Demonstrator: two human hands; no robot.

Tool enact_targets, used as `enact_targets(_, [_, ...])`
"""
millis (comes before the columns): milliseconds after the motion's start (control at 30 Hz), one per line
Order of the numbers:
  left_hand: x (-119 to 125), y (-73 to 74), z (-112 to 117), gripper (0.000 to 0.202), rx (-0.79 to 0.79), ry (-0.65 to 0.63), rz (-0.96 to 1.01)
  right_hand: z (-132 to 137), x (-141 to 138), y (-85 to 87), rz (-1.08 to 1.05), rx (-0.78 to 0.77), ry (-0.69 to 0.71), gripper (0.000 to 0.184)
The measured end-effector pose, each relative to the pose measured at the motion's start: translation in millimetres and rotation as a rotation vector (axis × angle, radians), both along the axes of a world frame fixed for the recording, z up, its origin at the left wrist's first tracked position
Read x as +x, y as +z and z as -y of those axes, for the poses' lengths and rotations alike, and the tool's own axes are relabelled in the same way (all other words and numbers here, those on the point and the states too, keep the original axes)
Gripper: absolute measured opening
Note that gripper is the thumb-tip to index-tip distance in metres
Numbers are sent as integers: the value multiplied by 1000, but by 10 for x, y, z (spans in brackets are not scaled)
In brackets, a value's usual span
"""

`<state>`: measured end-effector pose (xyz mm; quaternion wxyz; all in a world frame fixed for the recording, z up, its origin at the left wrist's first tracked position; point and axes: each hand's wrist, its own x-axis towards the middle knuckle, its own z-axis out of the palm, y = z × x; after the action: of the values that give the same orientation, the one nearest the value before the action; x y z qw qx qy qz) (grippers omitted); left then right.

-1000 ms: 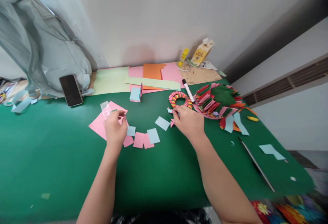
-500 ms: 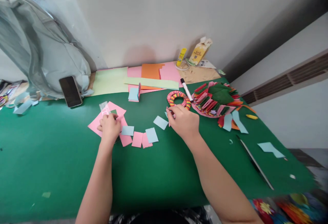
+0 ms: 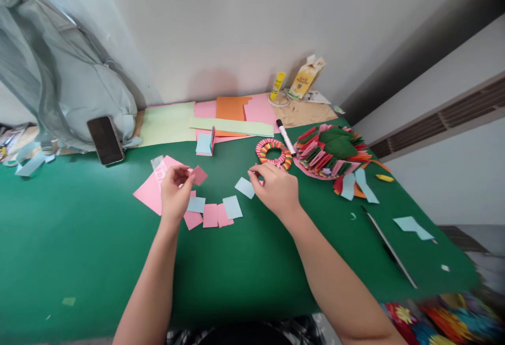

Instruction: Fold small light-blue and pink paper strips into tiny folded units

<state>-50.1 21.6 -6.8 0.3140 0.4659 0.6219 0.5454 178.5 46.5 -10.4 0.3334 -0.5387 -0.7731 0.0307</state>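
My left hand is closed, pinching a small pink paper square between thumb and fingers, raised over the table. Beneath and behind it lie larger pink paper sheets. My right hand is closed too, thumb and fingertips together; what they hold, if anything, I cannot make out. Just left of its fingertips lies a light blue paper piece. Between the hands runs a curved row of paper squares, with a blue one and a pink one. A striped ring sits behind my right hand.
A small paper stack, a marker and a layered paper piece with green leaves lie farther back. A glue stick and a carton stand by the wall. A phone leans on a grey backpack.
My left hand has lifted off the pink sheets and turned, now showing a pink square in its fingers. My right hand has shifted slightly left.
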Motion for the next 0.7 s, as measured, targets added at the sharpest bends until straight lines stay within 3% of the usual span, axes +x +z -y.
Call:
enact_targets(133, [186, 58, 58, 31, 39, -37, 218, 54, -92, 48, -364, -236, 248, 17])
enact_targets(300, [379, 85, 146, 25, -112, -179, 484, 133, -206, 89, -673, -549, 497, 46])
enact_targets(400, [434, 100, 178, 27, -221, -243, 626, 139, -215, 85, -758, -598, 528, 40])
enact_targets(467, [448, 105, 187, 28, -254, -254, 617, 129, -201, 85, -804, -607, 506, 35])
enact_targets(700, [444, 69, 169, 37, -158, -174, 522, 131, -184, 111, -969, -694, 481, 30])
